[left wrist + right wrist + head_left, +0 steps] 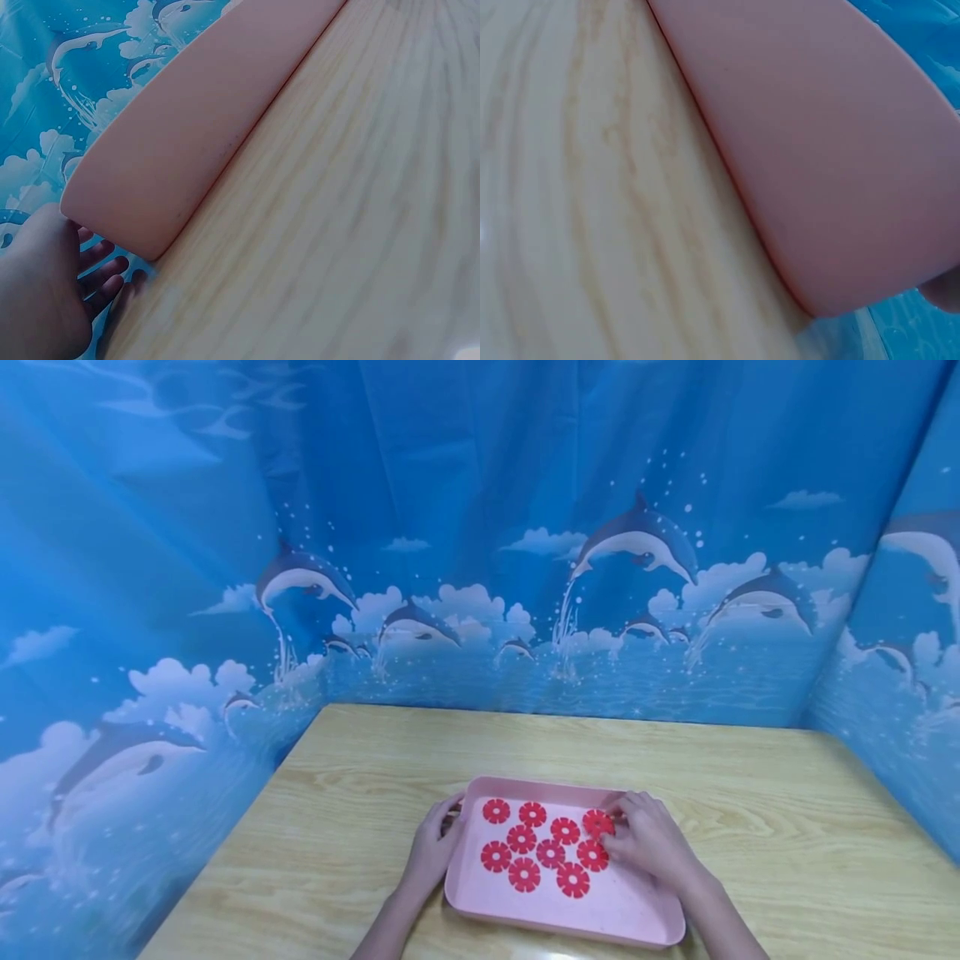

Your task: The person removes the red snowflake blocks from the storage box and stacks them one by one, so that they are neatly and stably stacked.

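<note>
A pink rectangular tray (555,920) rests on the table, holding several flat red notched discs with round centre holes, such as one red notched disc (573,880) near the middle. At the tray's left side, my left hand (433,850) touches the outer wall; in the left wrist view its fingers (101,281) are loosely bent beside the tray's corner. My right hand (651,837) reaches over the right rim, thumb and forefinger pinching a red disc (597,822) at the upper right of the group. The right wrist view shows mostly the tray's outer wall (817,165), with little of that hand.
The wood-grain table (375,760) extends around the tray on every side. A blue curtain (465,510) printed with dolphins and clouds hangs behind the table and along both sides.
</note>
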### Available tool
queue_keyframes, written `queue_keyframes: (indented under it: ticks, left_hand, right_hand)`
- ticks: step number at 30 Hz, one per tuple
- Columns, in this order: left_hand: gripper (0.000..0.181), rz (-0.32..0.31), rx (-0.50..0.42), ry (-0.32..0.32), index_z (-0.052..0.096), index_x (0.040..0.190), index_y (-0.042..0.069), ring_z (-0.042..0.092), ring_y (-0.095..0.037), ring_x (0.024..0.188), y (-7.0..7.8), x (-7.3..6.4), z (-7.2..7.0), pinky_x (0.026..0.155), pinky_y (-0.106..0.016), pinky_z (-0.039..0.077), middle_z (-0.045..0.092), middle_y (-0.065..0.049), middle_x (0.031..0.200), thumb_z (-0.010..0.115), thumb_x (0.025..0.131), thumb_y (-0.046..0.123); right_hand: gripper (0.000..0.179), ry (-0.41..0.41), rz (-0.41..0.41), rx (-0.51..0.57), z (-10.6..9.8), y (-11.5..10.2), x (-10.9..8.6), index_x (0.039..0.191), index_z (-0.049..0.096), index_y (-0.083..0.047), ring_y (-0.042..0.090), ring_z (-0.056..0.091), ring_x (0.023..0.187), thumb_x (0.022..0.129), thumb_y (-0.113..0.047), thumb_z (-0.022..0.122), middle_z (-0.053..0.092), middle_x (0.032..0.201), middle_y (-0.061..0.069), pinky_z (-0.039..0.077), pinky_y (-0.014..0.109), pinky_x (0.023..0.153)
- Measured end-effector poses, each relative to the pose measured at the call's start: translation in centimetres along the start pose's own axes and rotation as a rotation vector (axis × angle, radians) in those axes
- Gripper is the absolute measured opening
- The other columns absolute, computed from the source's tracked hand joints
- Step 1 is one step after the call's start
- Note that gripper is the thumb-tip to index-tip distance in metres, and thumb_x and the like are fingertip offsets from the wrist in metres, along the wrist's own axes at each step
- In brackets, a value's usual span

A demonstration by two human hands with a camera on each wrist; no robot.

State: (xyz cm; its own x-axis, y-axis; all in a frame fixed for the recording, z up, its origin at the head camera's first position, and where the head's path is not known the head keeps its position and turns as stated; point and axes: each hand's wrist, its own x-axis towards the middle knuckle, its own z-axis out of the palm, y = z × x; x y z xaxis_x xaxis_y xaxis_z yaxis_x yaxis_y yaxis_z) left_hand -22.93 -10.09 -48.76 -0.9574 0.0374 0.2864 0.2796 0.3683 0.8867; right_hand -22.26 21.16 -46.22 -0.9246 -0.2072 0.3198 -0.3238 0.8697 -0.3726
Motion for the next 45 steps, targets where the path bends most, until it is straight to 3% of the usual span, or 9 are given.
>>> queue_keyframes:
  ticks: [7, 18, 34, 45]
  left_hand:
    - [0.035, 0.003, 0.003, -0.003, 0.053, 0.126, 0.002, 0.055, -0.021, 0.091, -0.1, 0.0, 0.0, 0.080, -0.031, 0.049, 0.056, -0.010, 0.108, 0.054, 0.093, 0.013]
    - [0.035, 0.025, -0.001, -0.003, 0.053, 0.125, 0.000, 0.056, -0.024, 0.091, -0.2, -0.1, 0.0, 0.080, -0.032, 0.049, 0.056, -0.012, 0.108, 0.053, 0.093, 0.012]
    - [0.035, 0.019, -0.002, -0.008, 0.052, 0.125, 0.000, 0.056, -0.025, 0.092, -0.1, 0.0, -0.1, 0.081, -0.033, 0.049, 0.057, -0.013, 0.108, 0.053, 0.093, 0.012]
    - [0.035, 0.032, 0.004, -0.010, 0.052, 0.125, -0.001, 0.056, -0.025, 0.092, -0.3, 0.0, -0.1, 0.081, -0.034, 0.049, 0.057, -0.014, 0.107, 0.053, 0.093, 0.012]
  right_hand:
    - [0.029, 0.017, 0.024, 0.079, -1.0, 0.0, -0.3, 0.089, 0.063, -0.009, 0.018, 0.048, 0.087, 0.067, -0.019, 0.079, 0.054, 0.085, -0.003, 0.047, 0.038, 0.076]
    - [0.033, 0.093, 0.017, 0.097, -3.8, 0.7, -0.9, 0.094, 0.062, -0.002, 0.022, 0.048, 0.089, 0.066, -0.012, 0.077, 0.055, 0.091, 0.003, 0.048, 0.042, 0.075]
    - [0.035, 0.231, 0.026, 0.091, -6.5, 4.9, -3.9, 0.093, 0.062, 0.000, 0.028, 0.047, 0.091, 0.061, -0.006, 0.076, 0.057, 0.092, 0.009, 0.040, 0.046, 0.074]
    - [0.033, 0.267, 0.068, 0.057, -5.6, 8.3, -5.5, 0.090, 0.062, 0.002, 0.029, 0.050, 0.085, 0.062, -0.006, 0.078, 0.058, 0.088, 0.010, 0.039, 0.040, 0.072]
